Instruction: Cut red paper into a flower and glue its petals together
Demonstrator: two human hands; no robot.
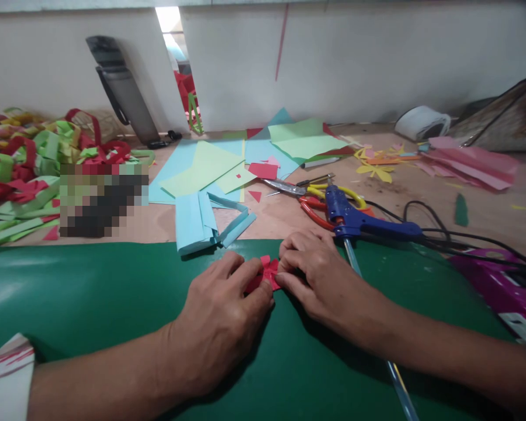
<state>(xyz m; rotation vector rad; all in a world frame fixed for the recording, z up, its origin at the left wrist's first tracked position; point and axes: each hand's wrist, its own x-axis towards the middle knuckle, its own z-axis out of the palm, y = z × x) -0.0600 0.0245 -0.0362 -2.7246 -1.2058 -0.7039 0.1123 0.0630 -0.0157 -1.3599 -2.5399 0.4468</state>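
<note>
A small red folded paper piece (269,270) is held between both hands, low over a green mat (114,292). My left hand (228,310) pinches its left side with thumb and fingers. On its right side, my right hand (313,269) grips the edge with fingertips pressed together. The fingers hide much of the paper's shape. Just beyond my left hand stands a light blue paper bag (197,222) with a paper handle. A blue glue gun (355,216) lies just past my right hand, its clear glue stick (398,386) running under my right forearm.
Scissors (284,187) with yellow and red handles lie behind the glue gun. Coloured paper sheets (210,164) spread across the table's back. Left is a pile of small paper bags (39,152) and a grey bottle (127,93). A purple power strip (495,286) with black cables sits right.
</note>
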